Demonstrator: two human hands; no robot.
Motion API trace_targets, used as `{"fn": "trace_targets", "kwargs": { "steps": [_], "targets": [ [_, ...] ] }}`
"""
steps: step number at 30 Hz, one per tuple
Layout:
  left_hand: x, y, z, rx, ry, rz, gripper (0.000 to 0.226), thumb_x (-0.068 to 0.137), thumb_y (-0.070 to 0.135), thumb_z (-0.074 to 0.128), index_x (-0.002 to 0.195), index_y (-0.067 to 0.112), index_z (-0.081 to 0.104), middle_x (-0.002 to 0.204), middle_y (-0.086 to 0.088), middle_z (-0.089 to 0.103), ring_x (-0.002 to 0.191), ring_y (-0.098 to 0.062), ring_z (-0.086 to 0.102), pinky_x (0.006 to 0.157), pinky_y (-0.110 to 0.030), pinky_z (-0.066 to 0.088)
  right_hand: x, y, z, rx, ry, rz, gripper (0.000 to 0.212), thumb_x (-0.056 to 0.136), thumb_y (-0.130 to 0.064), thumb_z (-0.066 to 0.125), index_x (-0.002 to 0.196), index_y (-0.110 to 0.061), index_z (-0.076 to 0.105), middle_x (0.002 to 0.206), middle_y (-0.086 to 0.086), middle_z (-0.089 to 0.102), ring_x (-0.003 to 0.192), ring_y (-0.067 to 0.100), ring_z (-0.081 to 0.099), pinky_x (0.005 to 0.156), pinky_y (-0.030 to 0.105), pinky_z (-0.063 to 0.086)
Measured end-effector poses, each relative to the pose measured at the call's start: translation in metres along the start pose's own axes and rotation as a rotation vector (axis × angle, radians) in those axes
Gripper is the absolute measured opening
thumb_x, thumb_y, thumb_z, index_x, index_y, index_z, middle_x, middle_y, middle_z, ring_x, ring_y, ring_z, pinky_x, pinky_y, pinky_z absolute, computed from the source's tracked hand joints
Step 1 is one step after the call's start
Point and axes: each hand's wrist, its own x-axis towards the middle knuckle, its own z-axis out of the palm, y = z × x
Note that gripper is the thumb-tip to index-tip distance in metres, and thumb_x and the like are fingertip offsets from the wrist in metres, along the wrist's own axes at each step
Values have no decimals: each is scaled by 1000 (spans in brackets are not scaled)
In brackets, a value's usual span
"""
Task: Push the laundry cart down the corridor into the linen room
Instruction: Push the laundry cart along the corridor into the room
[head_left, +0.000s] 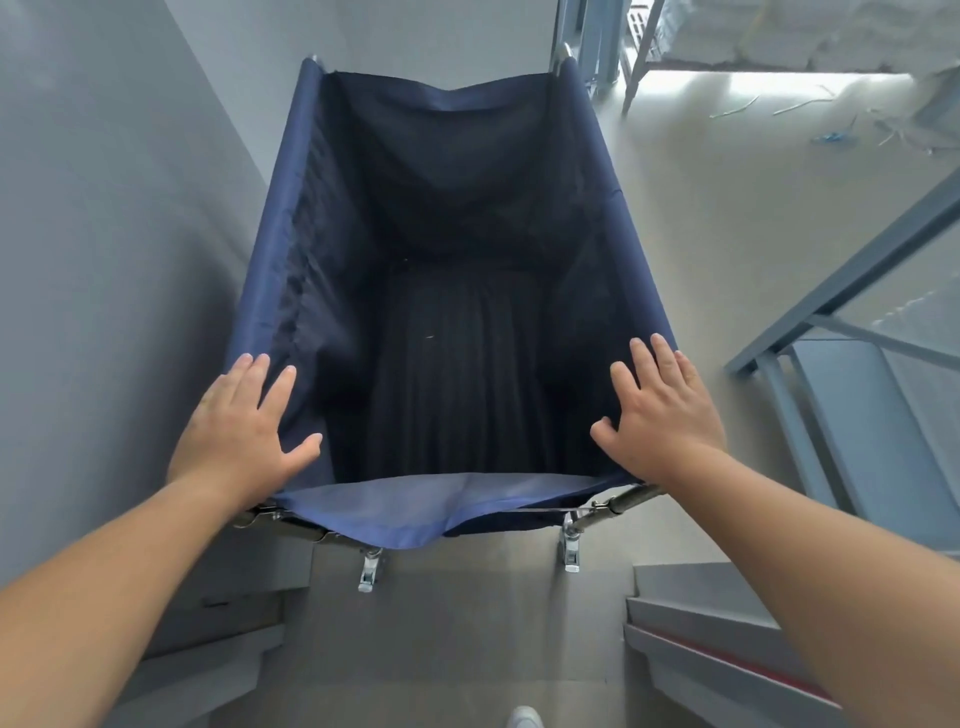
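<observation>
The laundry cart (291, 249), a deep navy fabric bag on a metal frame, fills the middle of the head view and holds nothing I can see but dark folds at its bottom. My left hand (244, 423) lies flat with fingers spread on the near left corner of its rim. My right hand (662, 410) rests the same way on the near right corner. Neither hand is curled round the frame. The metal frame bar (623, 501) and two clamps show below the near edge.
A grey wall (104, 234) runs close along the cart's left side. Ahead on the right a doorway opens onto a pale floor (727, 182) with scattered scraps and stacked white linen (779, 31). A grey-blue metal frame (857, 270) stands at right. Grey door jambs flank my feet.
</observation>
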Motion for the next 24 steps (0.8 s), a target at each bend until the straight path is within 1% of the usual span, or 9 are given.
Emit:
{"fn": "trace_targets", "kwargs": {
  "steps": [4,8,16,20,24],
  "targets": [
    [29,0,-1,38,14,6,85,80,62,55,147,14,33,155,-16,26,145,-29,14,116,-44,9,30,6,-2,1,-2,-2,68,81,-54,29,137,-18,40,160,14,22,150,32,6,120,45,6],
    [61,-3,-2,28,7,12,85,81,63,52,148,16,30,157,-12,23,145,-27,11,116,-43,12,62,9,-4,0,4,-6,68,81,-54,28,137,-18,41,160,13,24,150,33,7,120,45,8],
    [143,-23,0,0,-3,29,85,81,64,52,148,15,32,156,-14,25,144,-27,14,116,-43,15,134,5,-13,4,-12,24,67,79,-52,31,137,-17,40,160,13,23,149,33,6,120,44,5],
    [189,-33,2,-7,-2,46,84,81,65,50,148,16,31,157,-13,24,144,-27,13,117,-42,15,172,3,-17,5,-24,48,72,79,-53,30,143,-19,35,161,12,22,149,32,5,120,44,4],
    [233,-43,1,-7,-13,67,84,82,65,47,148,17,31,157,-13,24,144,-27,13,117,-42,15,209,2,-22,1,-37,78,72,81,-54,31,145,-20,32,161,11,20,149,31,3,119,43,2]
  ]
}}
